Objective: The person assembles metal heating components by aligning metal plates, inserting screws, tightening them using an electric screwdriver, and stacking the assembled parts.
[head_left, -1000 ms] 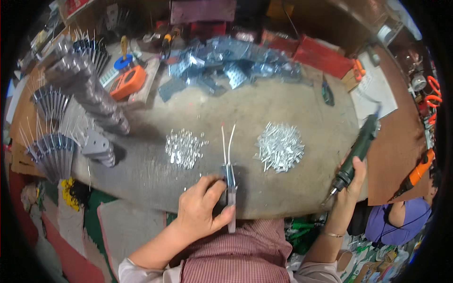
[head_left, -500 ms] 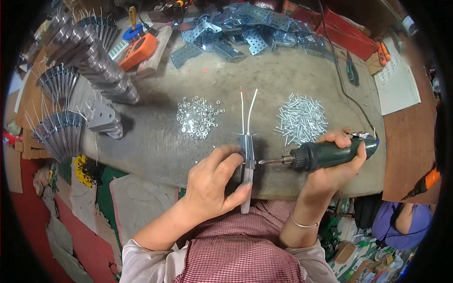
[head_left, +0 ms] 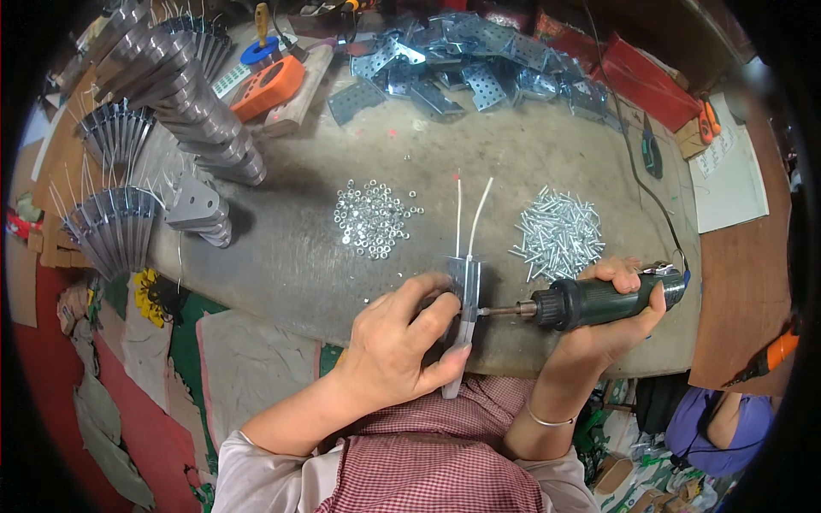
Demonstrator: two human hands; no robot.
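Here the left hand (head_left: 400, 342) pinches the metal bracket (head_left: 464, 316), driver (head_left: 599, 298) bit touching.

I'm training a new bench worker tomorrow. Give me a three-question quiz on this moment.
1. True or false: the right hand holds a green electric screwdriver with its bit against the metal bracket.
2. Which hand grips the bracket?
A. left hand
B. right hand
C. neither
3. Fill in: the pile of screws lies to the ____ of the pile of nuts as the person sees it.

Key: 1 true; 2 A; 3 right.
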